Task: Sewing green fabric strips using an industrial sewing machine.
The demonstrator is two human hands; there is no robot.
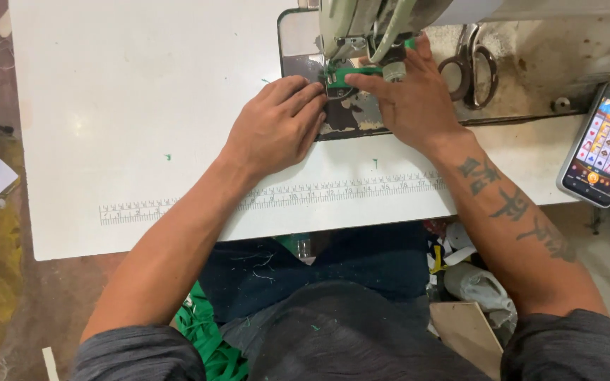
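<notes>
Green strip (353,73) lengthwise left-to-right

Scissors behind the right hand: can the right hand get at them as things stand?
Probably yes. The scissors lie flat on the machine bed just beyond the right hand, with nothing between them; it would first have to let go of the green strip.

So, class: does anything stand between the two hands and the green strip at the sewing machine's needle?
Nothing visible does. The left hand and right hand both touch the green strip directly under the machine head.
</notes>
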